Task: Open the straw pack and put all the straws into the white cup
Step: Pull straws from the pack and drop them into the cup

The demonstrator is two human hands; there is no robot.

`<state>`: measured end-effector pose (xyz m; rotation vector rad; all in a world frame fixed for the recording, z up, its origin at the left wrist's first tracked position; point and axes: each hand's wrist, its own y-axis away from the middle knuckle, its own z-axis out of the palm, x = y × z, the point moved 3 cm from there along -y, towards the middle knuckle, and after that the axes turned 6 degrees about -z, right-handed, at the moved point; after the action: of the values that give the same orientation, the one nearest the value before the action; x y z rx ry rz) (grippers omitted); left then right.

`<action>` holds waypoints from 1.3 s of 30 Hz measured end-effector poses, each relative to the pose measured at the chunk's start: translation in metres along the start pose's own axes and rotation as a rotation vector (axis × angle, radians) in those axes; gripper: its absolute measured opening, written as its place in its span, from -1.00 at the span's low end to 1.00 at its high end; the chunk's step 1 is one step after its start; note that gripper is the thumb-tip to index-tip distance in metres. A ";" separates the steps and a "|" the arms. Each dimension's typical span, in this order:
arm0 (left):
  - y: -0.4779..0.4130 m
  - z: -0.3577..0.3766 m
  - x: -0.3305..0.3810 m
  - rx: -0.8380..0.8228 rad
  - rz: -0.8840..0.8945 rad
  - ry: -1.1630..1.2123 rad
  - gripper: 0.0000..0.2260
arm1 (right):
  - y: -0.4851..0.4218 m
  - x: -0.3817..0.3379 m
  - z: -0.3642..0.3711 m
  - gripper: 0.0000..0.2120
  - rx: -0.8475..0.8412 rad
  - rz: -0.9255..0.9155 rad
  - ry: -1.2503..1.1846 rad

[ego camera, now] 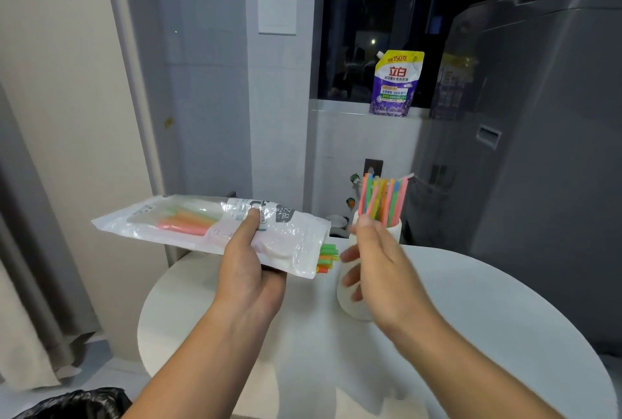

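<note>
Head view looks down over a round white table (471, 301), with both bare forearms reaching in from the near edge. At left of centre, the left hand (247, 270) holds the straw pack (188, 221) up above the table's far left edge: the thumb presses on the top face of the clear plastic and the other fingers curl underneath, so the grip is closed on the pack. It lies almost level, its sealed end pointing left and its open end pointing right, tilted slightly down. Pink, orange and green straws show through the plastic in the left half, and a few green and orange straw ends (327, 257) stick out of the open mouth. Just right of that mouth, the right hand (380, 267) is blurred, its fingers spread loosely and holding nothing, in front of the white cup (348, 302). That cup stands upright on the table, partly hidden behind the hand. A bundle of coloured straws (382, 198) rises from it, leaning slightly apart at the top. On the far window ledge stands a purple detergent pouch (393, 84), and a grey appliance (538, 136) fills the right side. A black bag (74, 403) shows in the near left corner.
</note>
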<state>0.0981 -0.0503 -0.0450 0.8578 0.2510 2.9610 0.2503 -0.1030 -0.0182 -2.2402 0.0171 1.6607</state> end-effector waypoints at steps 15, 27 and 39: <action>0.009 0.010 -0.001 -0.029 0.254 -0.254 -0.70 | 0.011 0.030 0.029 -0.71 -0.015 0.523 -0.472; -0.003 -0.005 -0.001 0.072 0.059 -0.053 -0.70 | 0.001 0.028 0.010 -0.70 -0.087 0.084 -0.116; -0.004 -0.004 -0.010 0.091 -0.027 0.024 -0.68 | -0.013 0.020 -0.004 -0.79 -0.101 -0.078 0.028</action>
<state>0.1043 -0.0482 -0.0545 0.8211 0.3977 2.9564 0.2627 -0.0883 -0.0327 -2.3067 -0.1479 1.6222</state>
